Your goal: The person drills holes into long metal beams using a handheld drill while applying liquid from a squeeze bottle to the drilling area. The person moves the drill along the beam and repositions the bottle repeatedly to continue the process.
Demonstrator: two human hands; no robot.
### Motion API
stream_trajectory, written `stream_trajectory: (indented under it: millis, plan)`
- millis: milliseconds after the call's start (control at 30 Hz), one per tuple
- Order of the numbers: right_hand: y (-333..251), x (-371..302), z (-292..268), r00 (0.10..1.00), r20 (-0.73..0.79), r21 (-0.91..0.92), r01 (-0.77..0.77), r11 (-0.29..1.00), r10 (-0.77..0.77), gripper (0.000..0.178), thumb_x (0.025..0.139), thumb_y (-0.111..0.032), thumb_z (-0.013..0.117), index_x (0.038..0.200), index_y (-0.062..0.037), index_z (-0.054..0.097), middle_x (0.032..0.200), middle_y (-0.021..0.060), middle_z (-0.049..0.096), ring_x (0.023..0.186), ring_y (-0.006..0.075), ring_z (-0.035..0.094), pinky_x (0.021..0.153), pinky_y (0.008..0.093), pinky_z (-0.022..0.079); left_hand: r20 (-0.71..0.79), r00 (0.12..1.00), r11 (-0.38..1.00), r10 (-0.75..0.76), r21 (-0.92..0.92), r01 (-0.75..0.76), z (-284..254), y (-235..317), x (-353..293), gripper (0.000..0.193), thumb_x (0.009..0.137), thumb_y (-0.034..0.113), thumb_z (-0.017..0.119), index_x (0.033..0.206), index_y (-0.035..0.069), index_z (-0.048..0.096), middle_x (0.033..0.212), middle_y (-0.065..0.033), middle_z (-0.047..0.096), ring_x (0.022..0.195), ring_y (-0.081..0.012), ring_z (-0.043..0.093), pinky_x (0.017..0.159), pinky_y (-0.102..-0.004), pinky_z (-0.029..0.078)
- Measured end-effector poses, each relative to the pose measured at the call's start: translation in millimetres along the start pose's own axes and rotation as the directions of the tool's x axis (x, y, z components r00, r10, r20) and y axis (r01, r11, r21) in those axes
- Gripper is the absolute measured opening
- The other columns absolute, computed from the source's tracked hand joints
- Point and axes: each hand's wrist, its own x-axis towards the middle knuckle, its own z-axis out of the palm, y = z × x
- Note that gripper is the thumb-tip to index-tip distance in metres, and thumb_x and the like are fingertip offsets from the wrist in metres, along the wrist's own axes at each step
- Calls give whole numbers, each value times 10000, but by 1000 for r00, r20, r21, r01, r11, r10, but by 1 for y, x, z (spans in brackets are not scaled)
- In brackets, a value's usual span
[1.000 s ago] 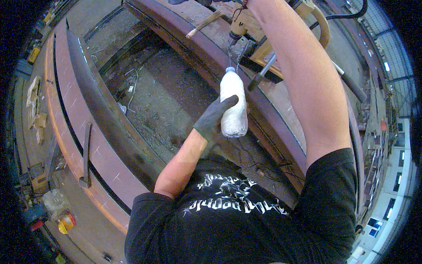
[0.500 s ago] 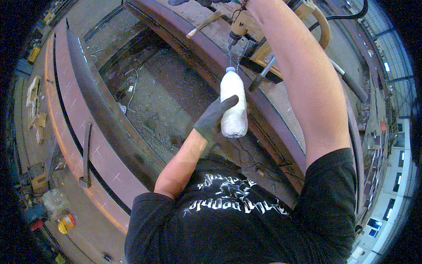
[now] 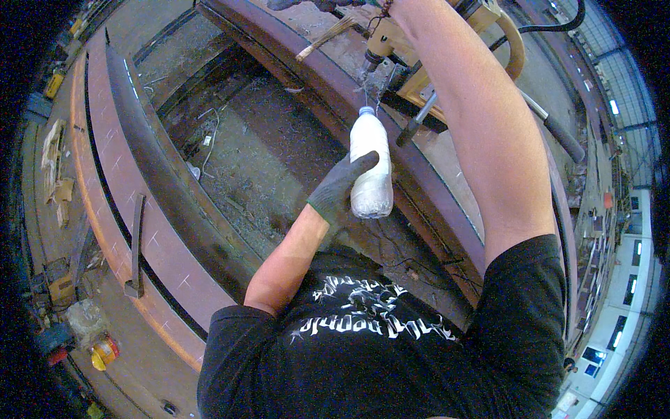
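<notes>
My left hand (image 3: 338, 183), in a dark glove, is wrapped round a white plastic bottle (image 3: 370, 167) with a pale blue cap. The bottle tilts with its cap toward the tan drilling machine (image 3: 380, 43), and a thin pale line runs between cap and drill bit (image 3: 364, 72). Below the bit lies the brown steel beam (image 3: 419, 178). My right arm reaches up past the machine. At the top edge, my right hand (image 3: 314, 3), also gloved, is mostly cut off, so its grip is hidden.
A wooden-handled brush (image 3: 324, 38) lies on the beam left of the drill. Machine handles (image 3: 417, 120) stick out beneath my right arm, and a black cable (image 3: 551, 26) curves behind. Another long curved beam (image 3: 150, 209) runs along the left, with a metal bar (image 3: 137, 244) across it.
Around the drill bit the pale shreds look different, and a small light scrap now shows on the beam's left edge. My hands and the bottle have hardly moved.
</notes>
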Motion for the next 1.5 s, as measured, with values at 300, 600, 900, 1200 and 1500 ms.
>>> stream_trajectory:
  millis: [300, 600, 900, 1200, 1500]
  plan:
    - [-15, -15, -21, 979, 131, 236, -181, 955, 153, 455, 976, -461, 567, 1129, -74, 751, 1004, 188, 740, 869, 335, 717, 831, 458, 545, -7, 1000, 1000, 0, 0, 0, -3, 0, -1, 586, 930, 335, 768, 1372, 44, 516, 1118, -97, 670, 971, -224, 680, 836, -374, 591]
    - [-6, -1, -1, 955, 49, -409, 286, 866, -292, 401, 896, -3, 611, 1240, -207, 636, 940, 157, 711, 880, 344, 727, 719, 461, 577, -23, 1000, 1000, -1, 21, 1, -2, -1, 0, 605, 928, 353, 769, 1385, 53, 510, 1136, -99, 669, 983, -221, 679, 837, -381, 589]
    - [-4, 0, 1, 949, 56, -386, 308, 870, -311, 393, 930, -30, 596, 1268, -226, 637, 1022, 133, 724, 935, 335, 730, 744, 446, 582, -38, 999, 1000, 0, 20, 1, 6, 2, -4, 585, 936, 349, 758, 1372, 44, 514, 1103, -111, 687, 951, -236, 697, 849, -379, 590]
    - [2, 10, 11, 987, 73, -200, 157, 967, -145, 374, 1019, -367, 514, 1272, -169, 706, 1152, 144, 736, 1079, 319, 704, 914, 447, 542, -21, 1000, 999, -18, 26, 18, -1, 0, 2, 552, 951, 326, 744, 1367, 42, 520, 1104, -109, 687, 950, -231, 696, 830, -379, 598]
    - [-17, -30, -22, 985, 93, 297, -167, 940, 145, 596, 944, -560, 520, 1149, -56, 766, 1133, 158, 748, 1115, 307, 693, 978, 435, 504, -6, 1000, 1000, -24, 9, 24, 4, 0, 2, 554, 956, 324, 741, 1377, 47, 513, 1115, -112, 691, 963, -239, 701, 835, -388, 599]
